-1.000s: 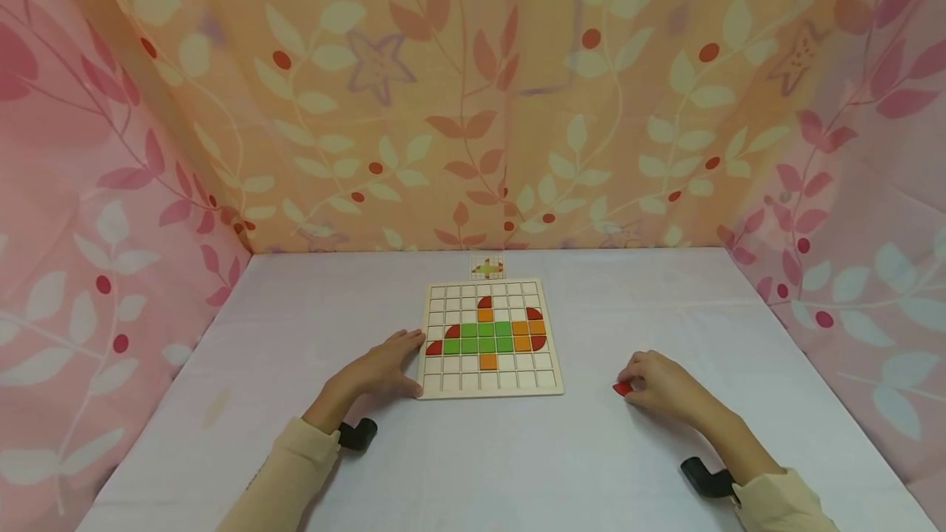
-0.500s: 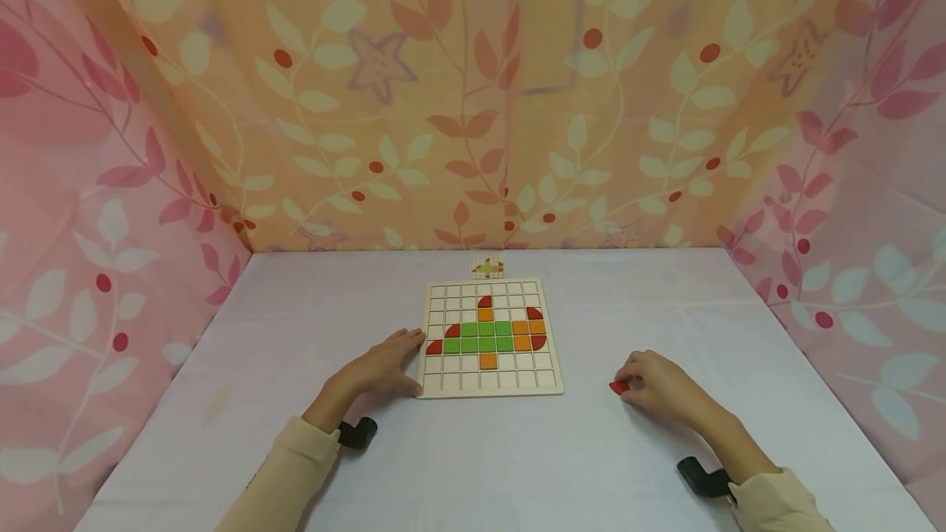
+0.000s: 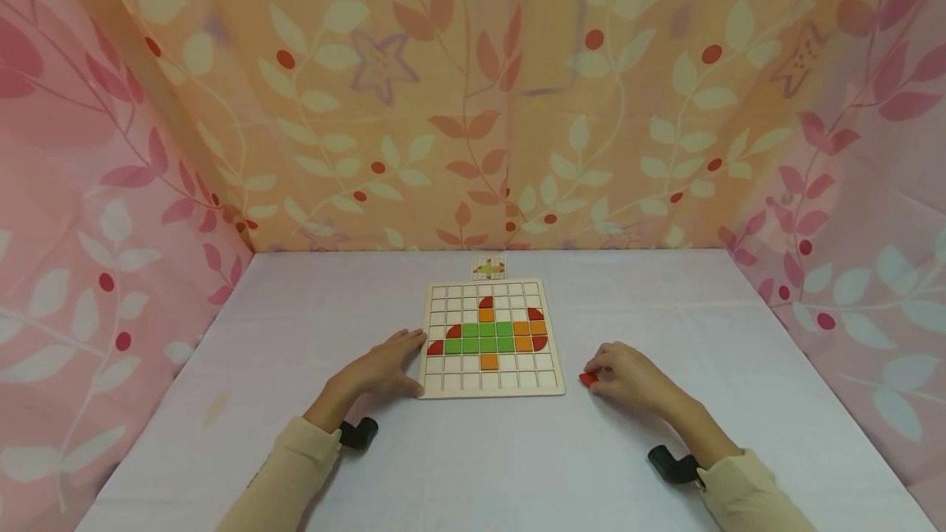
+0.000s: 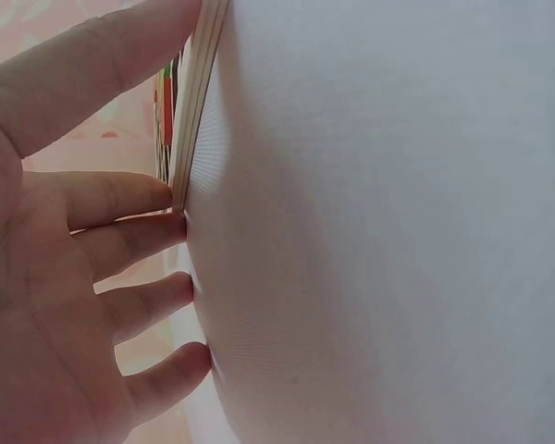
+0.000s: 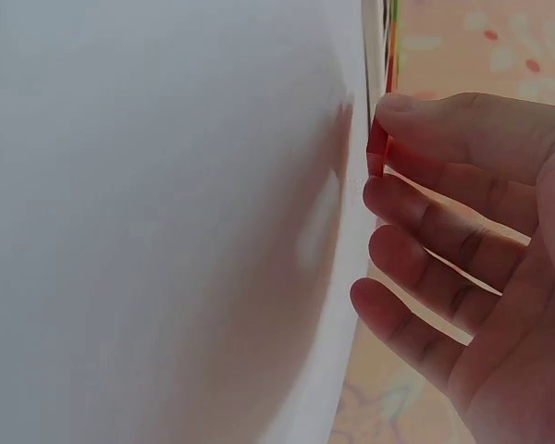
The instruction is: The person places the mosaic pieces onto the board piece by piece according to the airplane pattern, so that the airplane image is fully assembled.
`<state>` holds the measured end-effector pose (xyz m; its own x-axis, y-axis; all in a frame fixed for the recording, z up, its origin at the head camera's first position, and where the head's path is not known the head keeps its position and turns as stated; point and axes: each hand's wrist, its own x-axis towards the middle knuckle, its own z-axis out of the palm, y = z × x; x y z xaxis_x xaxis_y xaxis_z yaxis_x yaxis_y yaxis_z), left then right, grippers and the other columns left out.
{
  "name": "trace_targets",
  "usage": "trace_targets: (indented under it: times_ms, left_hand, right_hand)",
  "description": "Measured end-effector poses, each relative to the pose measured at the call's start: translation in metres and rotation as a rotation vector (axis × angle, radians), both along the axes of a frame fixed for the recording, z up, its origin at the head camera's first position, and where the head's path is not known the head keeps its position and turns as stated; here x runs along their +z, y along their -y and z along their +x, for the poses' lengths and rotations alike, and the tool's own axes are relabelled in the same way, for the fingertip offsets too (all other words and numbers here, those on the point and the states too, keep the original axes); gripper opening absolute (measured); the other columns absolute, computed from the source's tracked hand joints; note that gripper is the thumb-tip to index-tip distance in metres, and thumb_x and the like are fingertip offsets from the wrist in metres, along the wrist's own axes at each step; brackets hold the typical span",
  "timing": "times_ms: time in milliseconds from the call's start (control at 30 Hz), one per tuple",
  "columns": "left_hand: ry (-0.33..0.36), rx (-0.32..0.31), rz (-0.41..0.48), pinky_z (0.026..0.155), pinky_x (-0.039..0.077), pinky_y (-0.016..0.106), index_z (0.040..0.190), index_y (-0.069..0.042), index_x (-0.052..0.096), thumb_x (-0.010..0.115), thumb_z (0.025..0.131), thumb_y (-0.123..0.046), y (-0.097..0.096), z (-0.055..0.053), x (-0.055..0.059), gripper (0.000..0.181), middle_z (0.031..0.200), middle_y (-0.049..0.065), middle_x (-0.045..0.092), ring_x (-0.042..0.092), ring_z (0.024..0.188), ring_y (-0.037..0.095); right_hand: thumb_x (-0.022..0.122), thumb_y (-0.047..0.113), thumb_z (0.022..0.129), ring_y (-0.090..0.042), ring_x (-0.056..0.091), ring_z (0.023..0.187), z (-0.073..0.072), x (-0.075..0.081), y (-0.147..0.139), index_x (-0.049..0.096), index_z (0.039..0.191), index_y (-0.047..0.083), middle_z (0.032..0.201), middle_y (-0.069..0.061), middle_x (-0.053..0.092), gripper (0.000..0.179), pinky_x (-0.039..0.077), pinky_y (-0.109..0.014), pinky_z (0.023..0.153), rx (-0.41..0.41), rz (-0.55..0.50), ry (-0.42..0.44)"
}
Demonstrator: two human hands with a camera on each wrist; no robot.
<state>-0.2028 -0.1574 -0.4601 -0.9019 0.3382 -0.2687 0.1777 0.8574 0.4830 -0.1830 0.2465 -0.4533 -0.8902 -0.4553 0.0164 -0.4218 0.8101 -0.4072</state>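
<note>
A square wooden grid board point(image 3: 451, 380) lies mid-table, carrying green and orange squares and several red quarter-round pieces in its cells. My left hand point(image 3: 380, 365) rests at the board's left edge, thumb by the near corner and fingers straight, as the left wrist view also shows. To the right of the board, my right hand point(image 3: 636, 376) pinches a red piece point(image 3: 587, 379) between thumb and fingers, held apart from the board. In the right wrist view the red piece point(image 5: 377, 148) appears edge-on, partly covered by the thumb, while the other fingers curve loosely.
Behind the board lies a small card point(image 3: 489, 267) printed with a similar coloured pattern on a grid. A white cloth point(image 3: 473, 466) covers the table. Floral curtains point(image 3: 473, 105) stand at the back and both sides. Black camera mounts point(image 3: 360, 433) sit at both wrists.
My right hand has moved left toward the board, bringing the red piece along in its pinch. The left hand stays at the board's edge, and the pieces on the board look the same.
</note>
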Motion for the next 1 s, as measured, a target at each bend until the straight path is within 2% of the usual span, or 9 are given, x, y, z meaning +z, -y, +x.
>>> trace_targets:
  times_ms: [333,633,767,867,1000]
  left_hand:
    - [0.004,0.012,-0.007,0.116,0.024,0.062,0.15,-0.007,0.036,0.084,0.074,-0.023,-0.001,0.0,0.0,0.092,0.159,0.01,0.033,0.019,0.15,0.035]
    - [0.02,0.031,-0.017,0.116,0.024,0.061,0.151,-0.009,0.035,0.083,0.075,-0.023,-0.002,0.001,0.004,0.091,0.159,0.008,0.032,0.019,0.151,0.033]
    - [0.02,0.028,-0.011,0.116,0.023,0.061,0.151,-0.008,0.036,0.083,0.075,-0.023,-0.002,0.001,0.004,0.091,0.159,0.009,0.032,0.018,0.151,0.034]
    - [0.023,0.032,-0.006,0.116,0.023,0.061,0.151,-0.008,0.036,0.084,0.074,-0.023,-0.002,0.001,0.003,0.091,0.159,0.009,0.032,0.018,0.151,0.034]
    - [0.028,0.041,-0.008,0.117,0.024,0.061,0.151,-0.009,0.036,0.084,0.074,-0.023,-0.002,0.001,0.001,0.092,0.159,0.008,0.032,0.018,0.151,0.033]
  right_hand:
    - [0.078,0.012,0.078,-0.009,0.05,0.08,-0.009,0.001,0.027,0.076,0.094,0.009,0.085,0.006,0.063,0.016,0.045,-0.024,0.07,0.063,-0.047,-0.019]
    - [0.077,0.014,0.079,-0.01,0.05,0.083,-0.014,0.002,0.061,0.076,0.093,0.01,0.087,0.006,0.064,0.015,0.047,-0.025,0.073,0.112,-0.057,-0.012]
    - [0.077,0.016,0.08,-0.01,0.047,0.08,-0.016,0.0,0.073,0.077,0.092,0.01,0.083,0.006,0.06,0.014,0.044,-0.024,0.071,0.145,-0.042,-0.023]
    - [0.077,0.016,0.08,-0.01,0.046,0.078,-0.018,0.0,0.08,0.077,0.092,0.011,0.082,0.006,0.058,0.013,0.042,-0.024,0.069,0.132,-0.04,-0.015]
    - [0.076,0.015,0.082,-0.01,0.05,0.08,-0.019,0.002,0.087,0.077,0.093,0.011,0.085,0.005,0.063,0.012,0.046,-0.027,0.073,0.106,-0.054,-0.008]
